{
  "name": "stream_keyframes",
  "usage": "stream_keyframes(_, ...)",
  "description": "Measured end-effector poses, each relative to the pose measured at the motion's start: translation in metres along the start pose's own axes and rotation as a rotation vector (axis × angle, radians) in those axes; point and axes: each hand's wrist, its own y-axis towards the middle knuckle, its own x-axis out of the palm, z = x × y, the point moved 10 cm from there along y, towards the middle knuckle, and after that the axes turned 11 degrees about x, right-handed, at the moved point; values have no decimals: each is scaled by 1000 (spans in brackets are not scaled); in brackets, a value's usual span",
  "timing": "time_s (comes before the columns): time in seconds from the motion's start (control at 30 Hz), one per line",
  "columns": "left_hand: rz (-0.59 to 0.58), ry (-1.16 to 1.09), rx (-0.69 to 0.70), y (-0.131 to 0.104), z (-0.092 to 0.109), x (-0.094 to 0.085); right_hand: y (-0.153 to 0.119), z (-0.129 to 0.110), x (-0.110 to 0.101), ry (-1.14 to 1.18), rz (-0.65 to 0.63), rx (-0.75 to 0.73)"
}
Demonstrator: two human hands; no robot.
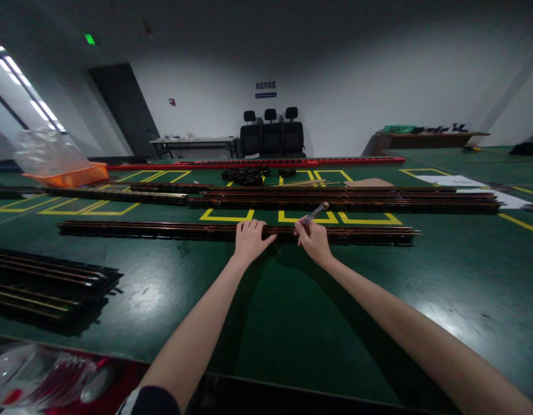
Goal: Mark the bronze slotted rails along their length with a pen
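Across the green table lies a long dark rail bundle (162, 229) with thin copper-coloured strips along it. My left hand (250, 241) rests on the middle of this bundle, fingers apart, thumb pointing right. Just to the right, my right hand (313, 239) is closed around a pen-like tool (318, 213), whose back end points up and to the right. The tool's front end is hidden by the fingers, over the bundle.
Behind lie more long rails (356, 199), dark parts (244, 174) and a red rail (335, 161). An orange tray (71, 176) with plastic bags stands back left. A dark strip stack (45, 282) lies left, above a red container (123, 377) of bagged parts. White sheets lie right.
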Motion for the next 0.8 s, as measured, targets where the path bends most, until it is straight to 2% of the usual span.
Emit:
stream_keyframes(0.53, 37, 20, 12, 1, 5, 0, 0, 0, -1, 31, 10, -3)
stream_keyframes(0.8, 18, -2, 13, 2, 5, 2, -1, -1, 0, 29, -6, -3)
